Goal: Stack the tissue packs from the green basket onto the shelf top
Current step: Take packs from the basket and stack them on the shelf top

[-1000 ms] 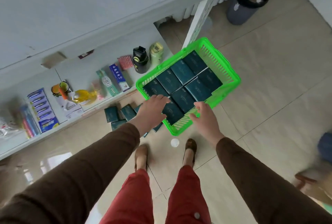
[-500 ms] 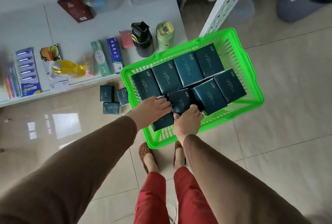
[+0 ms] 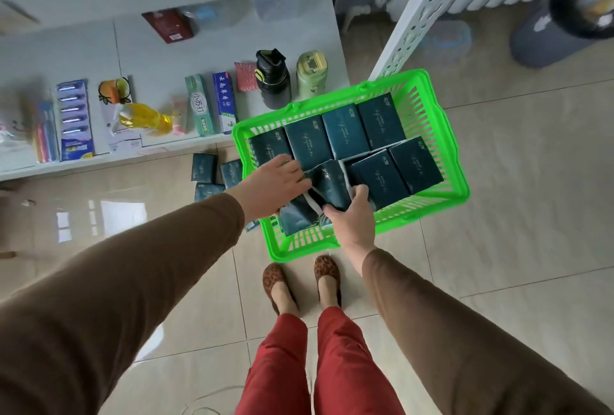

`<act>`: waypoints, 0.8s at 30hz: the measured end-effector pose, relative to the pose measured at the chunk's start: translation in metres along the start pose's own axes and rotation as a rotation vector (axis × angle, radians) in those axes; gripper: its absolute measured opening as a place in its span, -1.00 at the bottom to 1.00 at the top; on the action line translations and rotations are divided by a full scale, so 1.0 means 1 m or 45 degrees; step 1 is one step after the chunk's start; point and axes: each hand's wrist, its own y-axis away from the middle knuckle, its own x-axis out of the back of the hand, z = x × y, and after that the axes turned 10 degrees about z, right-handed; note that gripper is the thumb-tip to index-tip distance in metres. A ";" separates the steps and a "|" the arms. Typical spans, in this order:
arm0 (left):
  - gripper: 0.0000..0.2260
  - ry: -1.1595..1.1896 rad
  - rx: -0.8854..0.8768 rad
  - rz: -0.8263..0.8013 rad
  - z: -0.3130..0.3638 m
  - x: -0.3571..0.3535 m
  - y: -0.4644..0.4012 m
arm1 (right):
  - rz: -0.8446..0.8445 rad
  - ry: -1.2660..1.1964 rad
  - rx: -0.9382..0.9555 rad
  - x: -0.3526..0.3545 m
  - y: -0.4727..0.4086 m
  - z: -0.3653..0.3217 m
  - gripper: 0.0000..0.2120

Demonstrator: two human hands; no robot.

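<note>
1. Left hand (image 3: pixel 277 187) reaches into the green basket (image 3: pixel 460 182), fingers curled over a dark tissue pack (image 3: pixel 295 215) at the near-left corner; whether it grips can't be told.
2. Right hand (image 3: pixel 352 218) pinches a tilted pack (image 3: pixel 330 182), thumb on one edge, fingers on the other.
3. Approx 6 more packs (image 3: pixel 345 130) lie flat in the basket, in 2 rows.
4. 3 loose packs (image 3: pixel 204 167) lie on the floor, left of the basket, by the low shelf (image 3: pixel 159 42).
5. Basket stands on the floor tiles in front of the person's feet.
</note>
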 end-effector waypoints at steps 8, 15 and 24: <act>-0.45 0.540 1.075 0.065 -0.044 0.152 0.134 | -0.266 -0.236 0.556 0.051 0.054 -0.144 -0.45; -0.54 0.441 1.562 0.353 -0.105 0.239 0.323 | -0.259 -0.219 0.983 -0.015 0.162 -0.317 -0.44; -0.49 0.297 1.655 0.471 -0.199 0.277 0.572 | -0.324 -0.211 1.161 -0.159 0.302 -0.470 -0.36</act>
